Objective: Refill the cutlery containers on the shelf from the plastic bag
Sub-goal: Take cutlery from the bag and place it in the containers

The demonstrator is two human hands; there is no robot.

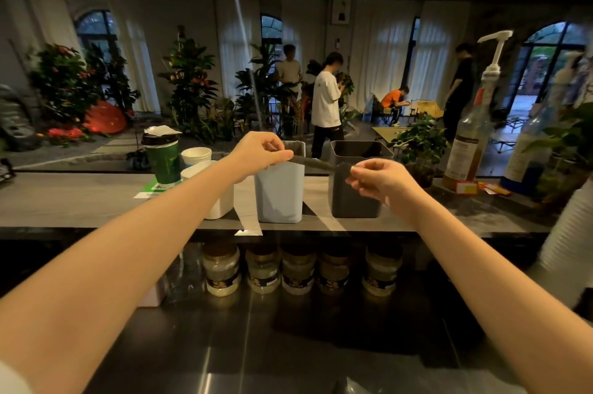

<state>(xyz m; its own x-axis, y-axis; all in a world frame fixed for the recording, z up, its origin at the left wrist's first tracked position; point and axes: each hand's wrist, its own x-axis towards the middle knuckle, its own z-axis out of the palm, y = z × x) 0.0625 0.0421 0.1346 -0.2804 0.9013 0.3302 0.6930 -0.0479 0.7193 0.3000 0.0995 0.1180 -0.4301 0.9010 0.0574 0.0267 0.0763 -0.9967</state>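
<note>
Both hands up at the long grey shelf [80, 201], holding one dark grey slim bundle [321, 163] between them. What is inside the bundle cannot be told.

Left hand [261, 153]: thumb and forefinger pinch the bundle's left end, just above the near rim of the pale blue plastic container [279, 194].

Right hand [377, 182]: fingers curled in, pinching the bundle's right end, in front of the top of the dark grey plastic container [353, 198].

The bundle runs almost level, dipping slightly to the right. It spans the gap between the two containers and is inside neither.

A white plastic container [221, 201] stands left of the blue one, partly hidden by the left forearm.

Farther left on the shelf: a green paper cup with a dark lid [163, 159] and white paper cups [196, 156].

Right end of the shelf: a clear syrup bottle with a white pump [470, 143].

Under the shelf, a row of lidded glass jars [221, 268]. Nearest, a dark steel counter [288, 361].
</note>
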